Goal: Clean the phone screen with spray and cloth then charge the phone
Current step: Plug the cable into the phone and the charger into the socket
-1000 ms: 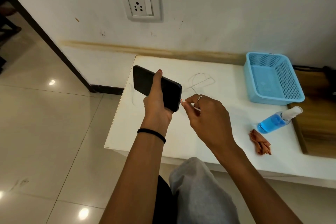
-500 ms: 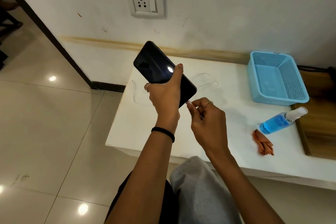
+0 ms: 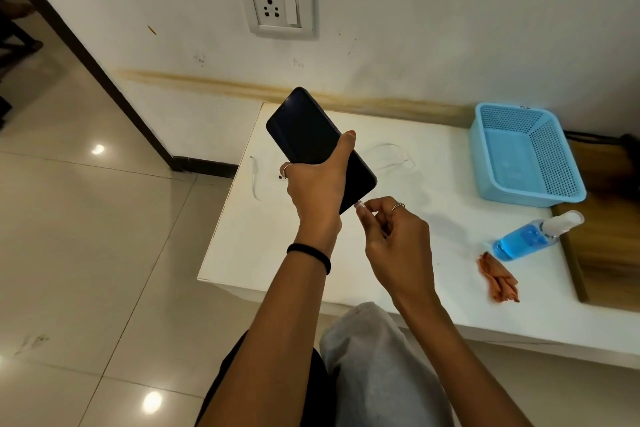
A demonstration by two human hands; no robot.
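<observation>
My left hand (image 3: 317,189) holds a black phone (image 3: 306,133) tilted up over the white table (image 3: 450,295), dark screen facing me. My right hand (image 3: 394,236) pinches a small charging plug (image 3: 360,205) against the phone's lower end; whether the plug is inside the port is hidden. A thin white cable (image 3: 391,158) loops on the table behind the phone. A spray bottle of blue liquid (image 3: 530,237) lies on its side at the right, with a crumpled orange cloth (image 3: 498,279) just in front of it.
A wall socket with a switch (image 3: 275,7) sits above the table. A light blue mesh basket (image 3: 526,156) stands at the back right beside a wooden surface (image 3: 602,239). Tiled floor (image 3: 86,253) lies to the left, my grey-clad knee (image 3: 377,364) below.
The phone swung from flat to tilted up with its screen toward me. My right hand followed and brought the plug back to the phone's lower end.
</observation>
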